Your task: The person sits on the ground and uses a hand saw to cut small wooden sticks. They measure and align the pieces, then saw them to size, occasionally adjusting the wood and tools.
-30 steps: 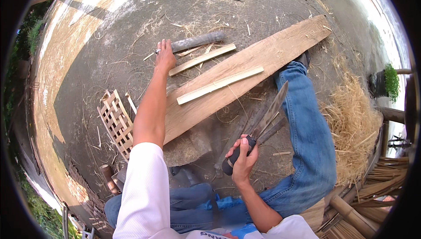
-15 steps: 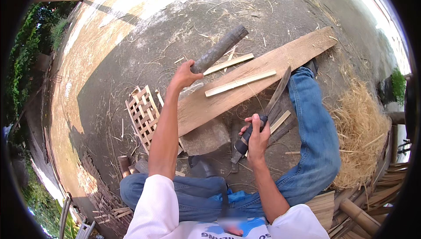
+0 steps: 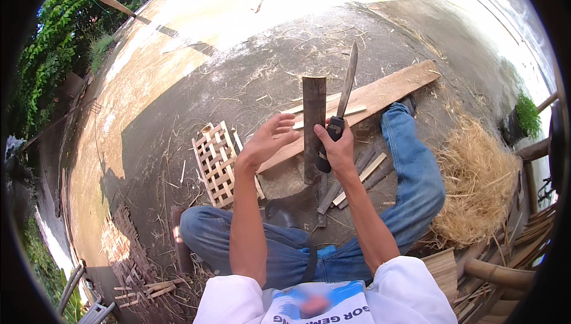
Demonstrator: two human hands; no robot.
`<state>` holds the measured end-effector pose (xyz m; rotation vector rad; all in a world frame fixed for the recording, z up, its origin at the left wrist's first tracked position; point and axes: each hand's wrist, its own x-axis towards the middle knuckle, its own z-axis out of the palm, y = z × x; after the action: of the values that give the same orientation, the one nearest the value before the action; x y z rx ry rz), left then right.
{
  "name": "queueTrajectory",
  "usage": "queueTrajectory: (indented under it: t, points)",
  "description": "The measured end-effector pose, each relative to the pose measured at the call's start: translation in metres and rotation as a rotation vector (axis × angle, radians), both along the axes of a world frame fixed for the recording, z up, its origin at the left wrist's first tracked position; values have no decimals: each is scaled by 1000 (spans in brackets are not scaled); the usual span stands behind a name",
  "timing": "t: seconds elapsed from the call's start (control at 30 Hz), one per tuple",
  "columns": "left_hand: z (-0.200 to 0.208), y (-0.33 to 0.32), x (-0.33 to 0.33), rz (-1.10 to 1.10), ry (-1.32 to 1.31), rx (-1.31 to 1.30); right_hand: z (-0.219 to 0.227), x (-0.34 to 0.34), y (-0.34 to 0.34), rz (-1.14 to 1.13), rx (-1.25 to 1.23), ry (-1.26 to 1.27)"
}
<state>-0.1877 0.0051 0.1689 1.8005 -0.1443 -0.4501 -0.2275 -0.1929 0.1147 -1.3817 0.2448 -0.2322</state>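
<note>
My right hand (image 3: 338, 150) is wrapped round the black handle of a long knife (image 3: 349, 80), whose blade points up and away from me. The right thumb also presses on a dark bamboo piece (image 3: 314, 121), which stands nearly upright beside the knife, its top edge pale. To the left of the bamboo, my left hand (image 3: 270, 141) is open, fingers apart, close to it but holding nothing. Behind both lies a long wooden board (image 3: 404, 85), with a pale bamboo strip (image 3: 357, 111) on it. Part of the board is hidden by the bamboo and my hands.
A woven bamboo lattice (image 3: 215, 166) lies left of the board. Loose pale and dark strips (image 3: 370, 174) rest on the ground near my right forearm. A heap of straw-coloured shavings (image 3: 476, 184) sits beyond my right knee. Bamboo poles (image 3: 499, 273) are at lower right.
The bamboo piece has come from the left to the middle and turned upright; my left hand has let go of it. My right hand has raised the knife beside it. The view has tilted up.
</note>
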Motion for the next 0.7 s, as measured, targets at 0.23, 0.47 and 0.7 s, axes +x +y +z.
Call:
queueTrajectory:
  t: [0.23,0.47,0.7]
  points:
    - [55,11,-9,186,-182,-185,29,-28,34,212,-294,-126]
    - [-7,32,-15,405,-325,-332,66,-44,33,468,-28,-27]
    - [3,22,-21,352,-257,-266,90,-42,39,593,-168,-56]
